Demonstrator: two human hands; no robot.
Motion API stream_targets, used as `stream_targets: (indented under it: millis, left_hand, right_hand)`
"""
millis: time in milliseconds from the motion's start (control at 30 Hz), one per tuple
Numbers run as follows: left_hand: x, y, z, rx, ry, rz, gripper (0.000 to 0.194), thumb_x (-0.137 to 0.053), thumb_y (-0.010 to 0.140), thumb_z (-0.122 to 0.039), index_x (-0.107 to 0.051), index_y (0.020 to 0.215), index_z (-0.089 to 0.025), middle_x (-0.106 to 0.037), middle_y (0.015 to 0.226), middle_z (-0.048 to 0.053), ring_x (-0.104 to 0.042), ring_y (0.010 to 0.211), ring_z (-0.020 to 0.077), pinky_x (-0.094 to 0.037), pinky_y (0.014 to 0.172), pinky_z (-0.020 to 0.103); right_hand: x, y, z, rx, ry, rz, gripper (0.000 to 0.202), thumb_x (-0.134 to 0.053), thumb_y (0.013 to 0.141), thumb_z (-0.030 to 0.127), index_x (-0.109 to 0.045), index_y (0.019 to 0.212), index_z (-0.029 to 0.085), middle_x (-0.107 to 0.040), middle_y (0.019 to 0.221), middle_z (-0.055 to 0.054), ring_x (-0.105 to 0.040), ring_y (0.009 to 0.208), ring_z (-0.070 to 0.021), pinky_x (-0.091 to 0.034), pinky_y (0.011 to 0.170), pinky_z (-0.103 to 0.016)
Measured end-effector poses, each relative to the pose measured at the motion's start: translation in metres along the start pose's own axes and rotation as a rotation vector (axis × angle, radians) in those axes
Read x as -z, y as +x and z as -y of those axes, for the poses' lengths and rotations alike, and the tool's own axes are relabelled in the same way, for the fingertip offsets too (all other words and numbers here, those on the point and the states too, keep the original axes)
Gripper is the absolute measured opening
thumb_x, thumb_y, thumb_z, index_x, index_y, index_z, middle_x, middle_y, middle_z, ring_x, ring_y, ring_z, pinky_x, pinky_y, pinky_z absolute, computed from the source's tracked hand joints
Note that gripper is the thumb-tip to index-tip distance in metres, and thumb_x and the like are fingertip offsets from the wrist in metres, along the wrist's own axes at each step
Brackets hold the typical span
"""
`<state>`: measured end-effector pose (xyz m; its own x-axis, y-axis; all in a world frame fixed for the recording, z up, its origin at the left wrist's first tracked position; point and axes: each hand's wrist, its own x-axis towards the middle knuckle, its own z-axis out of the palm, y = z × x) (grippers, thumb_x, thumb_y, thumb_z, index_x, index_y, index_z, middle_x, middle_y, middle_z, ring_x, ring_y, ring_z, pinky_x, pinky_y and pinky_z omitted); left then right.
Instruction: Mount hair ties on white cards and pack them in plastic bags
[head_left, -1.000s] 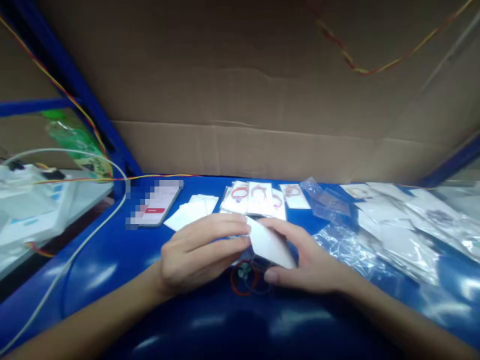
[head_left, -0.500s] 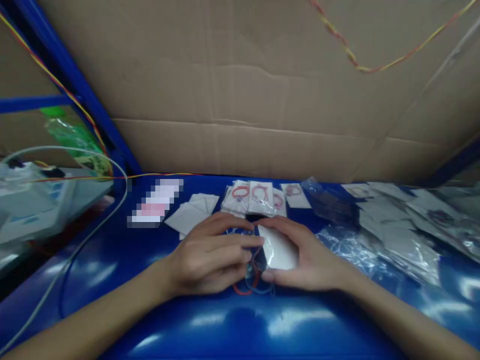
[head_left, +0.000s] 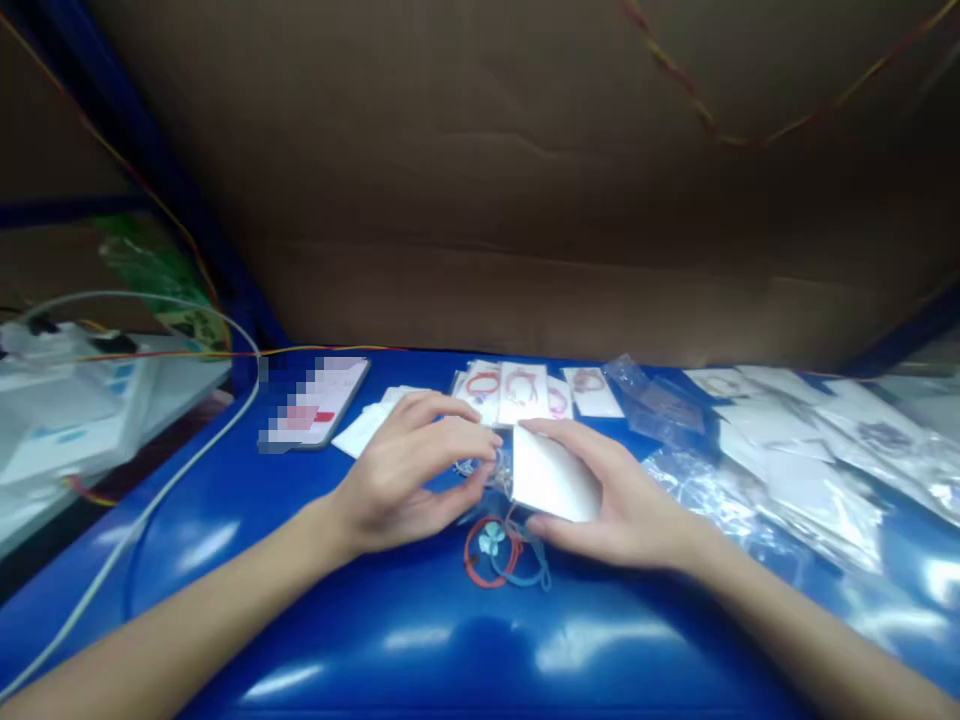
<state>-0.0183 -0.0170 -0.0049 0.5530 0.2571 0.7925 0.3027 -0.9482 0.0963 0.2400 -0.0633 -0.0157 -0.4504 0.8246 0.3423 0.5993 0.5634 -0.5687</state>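
The wide-spread right hand [head_left: 637, 500] grips a white card [head_left: 551, 480], the half-curled left hand [head_left: 401, 475] at its nine o'clock, hold unclear, red band [head_left: 468, 560] at seven.

And here's the white card [head_left: 556, 478], held tilted between the thumb and fingers of the right hand [head_left: 577, 485], its pale face in view, its near edge slanting down toward four o'clock; one sheet or several, hard to call! Down at seven o'clock from it, the red ring-shaped band [head_left: 466, 556] lies flat on the blue surface, a neat round loop. Overlapping it toward four o'clock comes the blue cord [head_left: 525, 582], an open curve with a small loop at its end. And there, within the red ring near twelve o'clock, sits the pale blue-green ornament [head_left: 492, 539], petal-shaped, its finer detail blurred.
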Motion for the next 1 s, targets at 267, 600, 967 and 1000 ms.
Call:
stream_targets:
  millis: [267, 600, 967, 1000]
  left_hand:
    - [-0.001, 0.0, 0.0, -0.106, 0.022, 0.081, 0.025, -0.075, 0.084, -0.013, -0.071, 0.107, -0.024, -0.078, 0.1, 0.003, -0.067, 0.095, 0.0211, -0.054, 0.086, 0.038]
    - [0.001, 0.002, -0.001, -0.062, 0.022, 0.039, 0.014, -0.078, 0.085, -0.017, -0.071, 0.095, -0.023, -0.079, 0.092, 0.001, -0.068, 0.092, 0.0221, -0.053, 0.084, 0.039]
    - [0.007, 0.003, 0.018, 0.289, -0.029, -0.424, 0.017, -0.078, 0.083, -0.018, -0.069, 0.095, -0.026, -0.075, 0.092, 0.001, -0.071, 0.087, 0.023, -0.058, 0.083, 0.044]
    - [0.007, 0.002, 0.02, 0.312, -0.031, -0.432, 0.016, -0.077, 0.084, -0.019, -0.069, 0.096, -0.025, -0.074, 0.093, 0.001, -0.071, 0.088, 0.0232, -0.058, 0.084, 0.045]
  right_hand:
    - [-0.001, 0.0, 0.003, 0.052, 0.003, 0.0, 0.082, -0.082, 0.076, 0.048, -0.049, 0.147, 0.023, -0.059, 0.147, -0.013, -0.057, 0.133, -0.0335, -0.045, 0.112, -0.052]
    - [0.001, -0.002, -0.002, 0.053, 0.121, 0.075, 0.082, -0.077, 0.079, 0.058, -0.049, 0.148, 0.025, -0.056, 0.149, -0.012, -0.055, 0.133, -0.035, -0.042, 0.112, -0.052]
    - [0.004, 0.008, -0.008, -0.081, 0.11, -0.147, 0.022, -0.046, 0.101, 0.025, -0.068, 0.1, 0.021, -0.072, 0.1, -0.006, -0.065, 0.095, -0.0225, -0.049, 0.086, -0.035]
    - [0.005, 0.008, -0.008, -0.07, 0.072, -0.13, 0.021, -0.047, 0.099, 0.021, -0.068, 0.098, 0.02, -0.072, 0.099, -0.006, -0.065, 0.092, -0.0219, -0.048, 0.084, -0.035]
